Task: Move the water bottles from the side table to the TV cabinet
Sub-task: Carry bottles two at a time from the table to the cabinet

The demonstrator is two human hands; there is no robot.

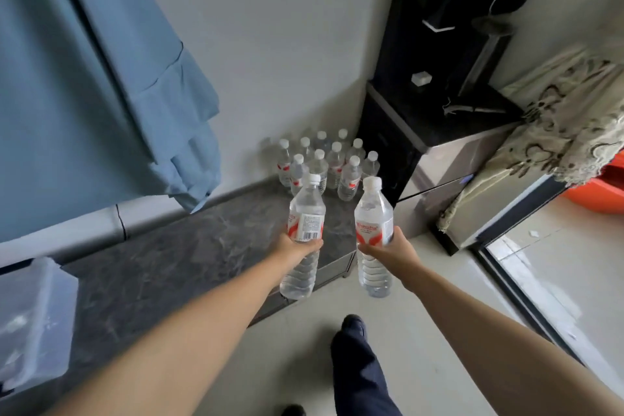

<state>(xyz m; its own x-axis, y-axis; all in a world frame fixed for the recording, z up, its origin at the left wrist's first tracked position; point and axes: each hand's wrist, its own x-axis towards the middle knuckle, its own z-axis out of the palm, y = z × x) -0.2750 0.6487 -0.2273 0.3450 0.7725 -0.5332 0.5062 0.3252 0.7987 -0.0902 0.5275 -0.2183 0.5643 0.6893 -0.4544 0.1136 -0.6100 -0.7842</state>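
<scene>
Above the near edge of the dark marble TV cabinet (162, 267), left hand (297, 248) clamped around one upright water bottle (304, 230), right hand (393, 252) clamped around second water bottle (373, 223), cluster of bottles (329, 162) stood at cabinet's far corner, beside black dispenser (449, 54).

What you can't make out from here

Your left hand (297, 245) shows only its back; its fingers wrap behind the bottle (304, 236), out of sight. Your right hand (393, 252) hides part of its bottle's label (368, 233), whose print is too blurred to read. The rear bottles in the cluster (324, 159) overlap, so their count is unclear. The clear plastic container (30, 321) is cut off by the left edge.
</scene>
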